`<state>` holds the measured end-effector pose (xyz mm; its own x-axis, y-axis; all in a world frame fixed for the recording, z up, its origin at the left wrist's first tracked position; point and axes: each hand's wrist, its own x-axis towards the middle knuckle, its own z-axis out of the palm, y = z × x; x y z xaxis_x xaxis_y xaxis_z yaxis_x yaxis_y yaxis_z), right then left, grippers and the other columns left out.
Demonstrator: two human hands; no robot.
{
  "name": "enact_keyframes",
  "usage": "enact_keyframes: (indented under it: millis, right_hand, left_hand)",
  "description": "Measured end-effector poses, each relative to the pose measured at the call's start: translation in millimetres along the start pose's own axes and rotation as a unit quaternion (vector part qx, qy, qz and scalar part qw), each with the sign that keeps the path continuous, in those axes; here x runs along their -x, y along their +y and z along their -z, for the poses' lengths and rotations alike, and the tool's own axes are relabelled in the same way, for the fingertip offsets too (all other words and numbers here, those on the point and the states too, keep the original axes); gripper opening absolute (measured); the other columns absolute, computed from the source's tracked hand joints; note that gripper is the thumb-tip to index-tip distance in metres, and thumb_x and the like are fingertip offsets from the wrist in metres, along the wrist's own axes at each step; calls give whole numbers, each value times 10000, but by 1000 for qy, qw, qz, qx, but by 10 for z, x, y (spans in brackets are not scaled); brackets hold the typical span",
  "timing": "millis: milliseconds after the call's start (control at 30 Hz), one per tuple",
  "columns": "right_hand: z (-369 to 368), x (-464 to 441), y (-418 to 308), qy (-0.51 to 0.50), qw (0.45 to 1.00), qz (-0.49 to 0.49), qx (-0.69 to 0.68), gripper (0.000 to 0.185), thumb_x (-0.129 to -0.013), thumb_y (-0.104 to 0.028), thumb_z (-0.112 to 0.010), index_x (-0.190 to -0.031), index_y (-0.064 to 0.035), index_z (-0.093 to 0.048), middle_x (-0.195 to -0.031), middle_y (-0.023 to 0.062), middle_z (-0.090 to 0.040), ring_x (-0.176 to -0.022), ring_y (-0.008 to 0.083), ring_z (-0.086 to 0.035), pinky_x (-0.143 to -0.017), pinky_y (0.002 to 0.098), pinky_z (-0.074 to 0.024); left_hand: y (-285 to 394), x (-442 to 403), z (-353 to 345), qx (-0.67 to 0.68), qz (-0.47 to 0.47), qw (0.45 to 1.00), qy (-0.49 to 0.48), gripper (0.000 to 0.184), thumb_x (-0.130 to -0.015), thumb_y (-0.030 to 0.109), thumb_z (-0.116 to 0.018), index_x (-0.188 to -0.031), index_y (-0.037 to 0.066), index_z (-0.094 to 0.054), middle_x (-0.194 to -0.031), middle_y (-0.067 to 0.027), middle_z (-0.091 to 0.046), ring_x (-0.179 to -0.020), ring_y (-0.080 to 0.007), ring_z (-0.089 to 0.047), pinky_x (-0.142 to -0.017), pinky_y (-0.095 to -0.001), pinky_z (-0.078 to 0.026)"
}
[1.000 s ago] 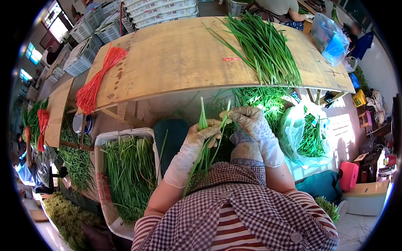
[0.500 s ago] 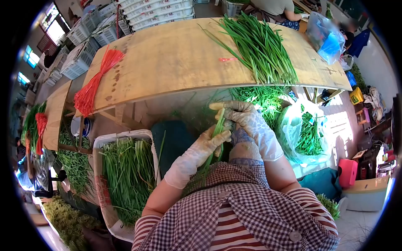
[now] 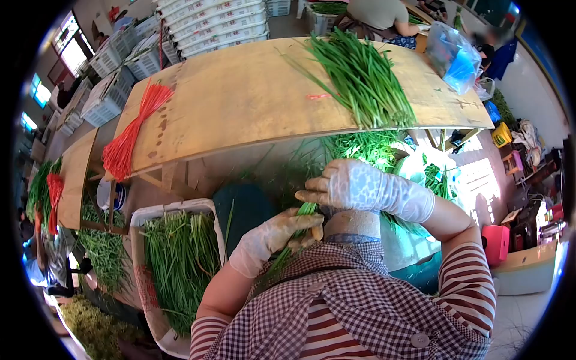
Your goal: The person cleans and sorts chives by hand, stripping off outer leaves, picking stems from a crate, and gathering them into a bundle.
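Note:
My left hand [image 3: 277, 233], in a pale, soiled glove, is closed around a small bunch of garlic chives [image 3: 307, 209]. The cut ends stick up past the fingers, and the leaves trail down over my checked apron. Just above those ends is my right hand [image 3: 345, 185], gloved too, its fingers drawn together and pointing left. What they pinch, if anything, is hidden. A large pile of garlic chives [image 3: 363, 78] lies on the wooden table [image 3: 240, 90] in front of me.
A white crate [image 3: 137, 240] full of chives stands at my left. Red ties [image 3: 139, 129] hang over the table's left end. Loose greens [image 3: 366, 147] lie beneath the table, near a plastic bag [image 3: 447, 174]. Stacked white crates [image 3: 213, 27] and a seated person [image 3: 378, 18] are beyond.
My right hand has moved down and turned, its forearm now swung out to the right. My left hand, still around the chives, is slightly lower. The view has shifted a little.

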<state>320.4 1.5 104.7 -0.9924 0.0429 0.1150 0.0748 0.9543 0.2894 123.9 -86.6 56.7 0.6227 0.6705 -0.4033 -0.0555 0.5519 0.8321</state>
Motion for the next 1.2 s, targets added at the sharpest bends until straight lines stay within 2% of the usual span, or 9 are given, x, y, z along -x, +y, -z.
enact_keyframes:
  millis: [233, 367, 433, 600, 800, 967, 1033, 1133, 1200]
  right_hand:
    - [396, 60, 205, -26, 991, -126, 37, 293, -789, -142, -568, -1074, -114, -631, -749, 32, -596, -655, 201, -622, -531, 343, -488]
    - [579, 574, 1220, 164, 848, -444, 238, 201, -833, -165, -614, -1030, -148, -647, -774, 69, -655, -672, 225, -649, -539, 356, -507]
    - [582, 689, 1487, 326, 792, -450, 251, 162, -867, -219, -655, -955, -91, -700, -692, 112, -658, -584, 242, -647, -525, 338, -517]
    - [-48, 857, 1590, 19, 766, -612, 196, 141, -856, -237, -608, -820, -111, -660, -727, 163, -652, -662, 327, -655, -576, 424, -521]
    - [-385, 995, 1385, -13, 775, -589, 228, 168, -846, -150, -554, -711, -92, -635, -657, 108, -649, -632, 285, -662, -547, 410, -524]
    - [10, 952, 1314, 20, 780, -606, 154, 359, -855, -293, -636, -1147, -84, -647, -956, 186, -686, -858, 323, -667, -726, 400, -526]
    - [190, 738, 1081, 95, 783, -607, 96, 399, -897, -309, -616, -1236, -98, -602, -1034, 122, -693, -956, 288, -662, -796, 372, -518]
    - [39, 219, 678, 195, 809, -551, -60, 290, -892, -224, -647, -1165, -125, -656, -1050, 64, -702, -719, 59, -635, -598, 196, -465]
    - [-333, -54, 408, 212, 851, -464, -129, 248, -877, -175, -664, -1118, -112, -673, -1045, 69, -703, -677, 45, -624, -570, 182, -459]
  left_hand:
    - [154, 177, 75, -21, -57, 997, 48, 279, -854, 296, -619, -782, 26, -619, -599, -20, -526, -474, -81, -449, -418, -205, -320]
    - [133, 307, 591, 39, -251, 955, 153, 315, -869, 275, -659, -1038, 12, -630, -763, -34, -626, -582, -96, -578, -539, -205, -480]
    - [95, 302, 762, 73, -328, 919, 208, 342, -879, 276, -659, -1099, 19, -610, -854, -46, -652, -638, -108, -606, -605, -230, -516]
    - [-305, 384, 991, 43, -224, 887, 401, 240, -898, 162, -621, -1102, 36, -615, -889, -31, -653, -666, -107, -595, -670, -245, -499]
    - [-1079, 719, 1015, 44, -165, 858, 485, 230, -869, 122, -645, -1078, 29, -619, -913, -55, -649, -781, -109, -606, -689, -246, -502]
    - [-1624, 1153, 911, 38, -160, 807, 566, 216, -861, 95, -656, -1053, 3, -617, -865, -43, -619, -747, -108, -576, -693, -249, -485]
    - [-1972, 1372, 986, 11, -147, 732, 665, 254, -833, 95, -684, -1057, -4, -616, -892, -46, -623, -774, -125, -577, -703, -263, -487]
    - [-2698, 1557, 1442, -171, -41, 586, 791, 358, -731, 104, -744, -1059, 14, -630, -994, -111, -630, -839, -227, -592, -763, -335, -498]
    - [-2823, 1492, 1710, -255, -37, 565, 784, 503, -691, 164, -778, -1136, 17, -592, -1088, -158, -609, -984, -312, -574, -872, -401, -468]
